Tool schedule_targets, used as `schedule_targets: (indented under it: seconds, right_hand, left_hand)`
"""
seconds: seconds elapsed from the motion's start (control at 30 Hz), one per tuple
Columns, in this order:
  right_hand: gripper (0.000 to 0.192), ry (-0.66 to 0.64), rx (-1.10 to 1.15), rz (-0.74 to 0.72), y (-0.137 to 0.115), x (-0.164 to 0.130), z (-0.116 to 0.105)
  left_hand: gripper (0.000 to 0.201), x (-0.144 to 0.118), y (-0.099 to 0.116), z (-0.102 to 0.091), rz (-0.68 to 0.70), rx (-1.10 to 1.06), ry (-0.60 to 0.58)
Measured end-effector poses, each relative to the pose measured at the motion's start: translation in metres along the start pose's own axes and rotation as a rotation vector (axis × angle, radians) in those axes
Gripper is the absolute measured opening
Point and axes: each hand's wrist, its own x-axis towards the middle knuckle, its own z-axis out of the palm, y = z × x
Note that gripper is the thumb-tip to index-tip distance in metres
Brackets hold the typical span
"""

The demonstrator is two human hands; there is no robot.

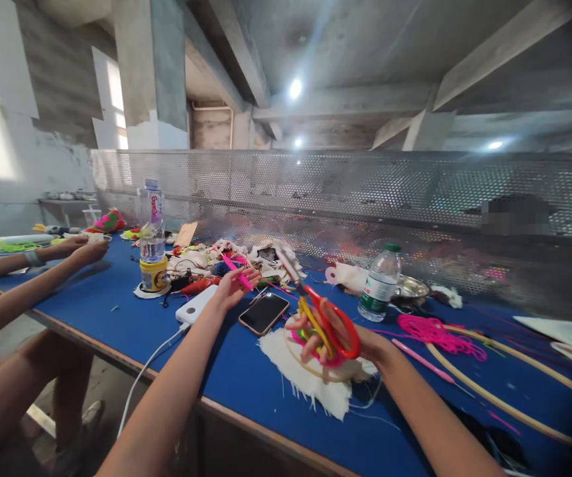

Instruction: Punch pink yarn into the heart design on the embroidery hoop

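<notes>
Scissors (323, 311) with red-orange handles sat in the right hand (333, 334), fingers through the loops and closed on them, blades pointing up and left, apart from any thread. Under that hand lay a white frayed cloth (310, 377) with a wooden hoop on the blue table (131, 318), with bright yarn bunched at the hand; how much stitching was finished could not be told, as the hand hid most of it. Cloth edges were ragged and loose threads trailed off, so trimming looked unfinished by my judgement. The left hand (238, 285) was raised just above the table, pinching a pink strand or tool (236, 271) between its fingers.

A phone (264, 313) lay just beside the cloth, a white power bank (196, 305) with its cable near the left wrist. Behind were a scrap pile (246, 258), a tall water bottle (152, 218) over a yellow tub (154, 273), and a green-capped bottle (379, 283) to the right. Pink yarn (435, 333) and long wooden strips (504, 397) lay right of the cloth. Another person's arms (32, 278) rested far left, well apart. The phone and the clutter crowded the working spot.
</notes>
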Motion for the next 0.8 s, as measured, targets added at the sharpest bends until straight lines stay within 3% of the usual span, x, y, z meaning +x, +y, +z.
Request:
schedule_targets:
  seconds: [0.1, 0.2, 0.3, 0.57, 0.8]
  right_hand:
    - [0.047, -0.045, -0.077, 0.115, -0.002, -0.004, 0.01]
    - [0.05, -0.094, -0.111, 0.137, -0.004, -0.007, 0.012]
    - [0.053, -0.132, -0.149, 0.158, -0.004, -0.008, 0.009]
    - [0.052, -0.115, -0.206, 0.196, 0.008, -0.002, -0.006]
    - [0.056, -0.13, -0.268, 0.2, 0.013, 0.003, -0.011]
  left_hand:
    - [0.038, 0.001, 0.0, 0.001, -0.011, 0.01, -0.057]
    - [0.041, 0.001, 0.0, 0.004, -0.024, 0.042, -0.077]
    - [0.039, -0.002, -0.001, 0.009, -0.012, 0.093, -0.081]
    - [0.043, -0.005, -0.004, 0.018, 0.002, 0.141, -0.228]
    - [0.049, -0.007, -0.003, 0.019, 0.007, 0.177, -0.205]
